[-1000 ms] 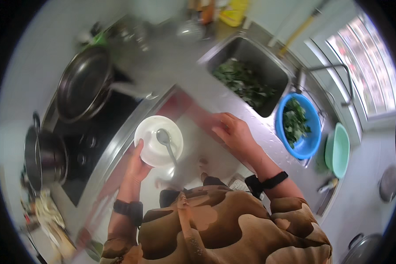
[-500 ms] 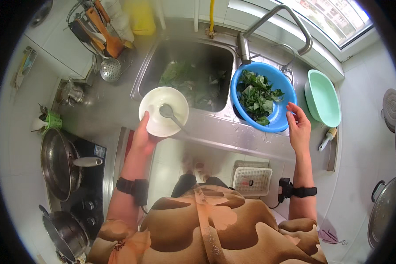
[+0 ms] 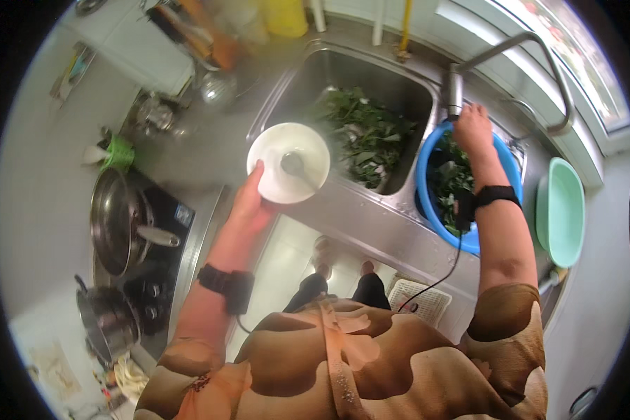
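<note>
A white bowl (image 3: 273, 150) rests in my left hand (image 3: 250, 197), the thumb over its near rim and the fingers underneath. Inside it lies a metal spoon (image 3: 292, 164). Reaching across a blue basin (image 3: 427, 203), my right hand (image 3: 474, 128) is at its far rim, right beside the tap's spout (image 3: 456, 94). Its fingers are curled, but whether they grip the rim or the spout is hidden. Green leaves (image 3: 449, 171) fill part of the basin, partly covered by my right forearm. More leaves (image 3: 371, 136) lie in the steel sink (image 3: 297, 77).
On the right stands a pale green tub (image 3: 565, 217). A frying pan (image 3: 112, 224) and a pot (image 3: 108, 322) are on the left by the black hob (image 3: 154, 269). Utensils (image 3: 199, 35) hang at the back left. A white basket (image 3: 421, 301) sits below the counter.
My right hand has moved from the basin's near right rim to its far rim beside the spout. The view has shifted left, and my left hand still holds the bowl.
</note>
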`<action>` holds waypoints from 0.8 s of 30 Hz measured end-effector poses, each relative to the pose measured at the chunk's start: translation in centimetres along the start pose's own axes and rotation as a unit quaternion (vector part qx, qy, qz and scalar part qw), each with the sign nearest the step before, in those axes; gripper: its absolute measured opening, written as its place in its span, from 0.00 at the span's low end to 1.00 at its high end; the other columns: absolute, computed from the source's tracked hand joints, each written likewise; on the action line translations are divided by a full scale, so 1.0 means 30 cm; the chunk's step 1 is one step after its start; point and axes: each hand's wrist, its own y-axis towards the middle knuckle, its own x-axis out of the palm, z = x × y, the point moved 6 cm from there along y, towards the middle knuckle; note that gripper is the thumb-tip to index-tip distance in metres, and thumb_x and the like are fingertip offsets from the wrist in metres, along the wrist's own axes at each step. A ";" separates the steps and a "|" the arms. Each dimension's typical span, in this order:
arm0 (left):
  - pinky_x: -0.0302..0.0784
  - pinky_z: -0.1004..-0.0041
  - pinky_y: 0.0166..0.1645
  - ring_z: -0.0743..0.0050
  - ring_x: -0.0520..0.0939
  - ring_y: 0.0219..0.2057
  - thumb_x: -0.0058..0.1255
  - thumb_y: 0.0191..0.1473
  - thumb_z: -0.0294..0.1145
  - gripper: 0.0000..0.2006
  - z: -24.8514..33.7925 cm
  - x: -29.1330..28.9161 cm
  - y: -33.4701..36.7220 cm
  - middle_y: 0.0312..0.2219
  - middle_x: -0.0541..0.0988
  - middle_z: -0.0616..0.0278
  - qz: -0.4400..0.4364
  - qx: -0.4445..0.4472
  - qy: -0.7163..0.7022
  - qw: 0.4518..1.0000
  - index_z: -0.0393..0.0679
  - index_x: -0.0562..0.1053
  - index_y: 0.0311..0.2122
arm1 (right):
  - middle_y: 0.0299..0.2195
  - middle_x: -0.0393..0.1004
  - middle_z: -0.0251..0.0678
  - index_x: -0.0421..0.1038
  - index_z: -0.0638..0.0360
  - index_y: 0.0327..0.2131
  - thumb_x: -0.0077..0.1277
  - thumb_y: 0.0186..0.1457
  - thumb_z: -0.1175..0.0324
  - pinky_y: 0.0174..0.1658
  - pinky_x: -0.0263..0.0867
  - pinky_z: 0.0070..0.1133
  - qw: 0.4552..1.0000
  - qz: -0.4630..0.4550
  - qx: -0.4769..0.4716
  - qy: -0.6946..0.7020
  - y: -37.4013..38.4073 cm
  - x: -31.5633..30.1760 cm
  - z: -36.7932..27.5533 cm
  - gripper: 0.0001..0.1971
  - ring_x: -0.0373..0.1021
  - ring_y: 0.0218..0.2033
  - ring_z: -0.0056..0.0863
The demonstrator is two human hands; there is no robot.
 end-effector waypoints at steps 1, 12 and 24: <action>0.68 0.49 0.47 0.52 0.67 0.49 0.36 0.55 0.49 0.28 0.003 -0.017 -0.011 0.50 0.62 0.51 0.027 0.004 0.003 1.000 0.42 0.52 0.55 | 0.35 0.70 0.45 0.70 0.65 0.32 0.40 0.48 0.68 0.44 0.62 0.31 0.999 -0.015 0.009 0.033 0.011 -0.002 -0.006 0.12 0.63 0.43 0.40; 0.76 0.56 0.39 0.54 0.71 0.45 0.34 0.56 0.48 0.26 0.068 -0.153 0.035 0.47 0.66 0.51 0.159 0.073 -0.035 0.984 0.40 0.54 0.54 | 0.38 0.68 0.46 0.64 0.64 0.42 0.54 0.39 0.58 0.43 0.61 0.31 0.999 -0.016 -0.026 0.037 -0.137 -0.028 -0.057 0.26 0.63 0.43 0.41; 0.79 0.62 0.35 0.51 0.75 0.37 0.31 0.58 0.42 0.22 0.168 -0.351 0.181 0.44 0.67 0.50 0.252 0.183 -0.032 0.950 0.36 0.56 0.51 | 0.28 0.72 0.31 0.72 0.55 0.36 0.49 0.51 0.67 0.31 0.62 0.14 0.874 0.312 0.126 0.351 -0.284 -0.533 0.477 0.08 0.66 0.28 0.16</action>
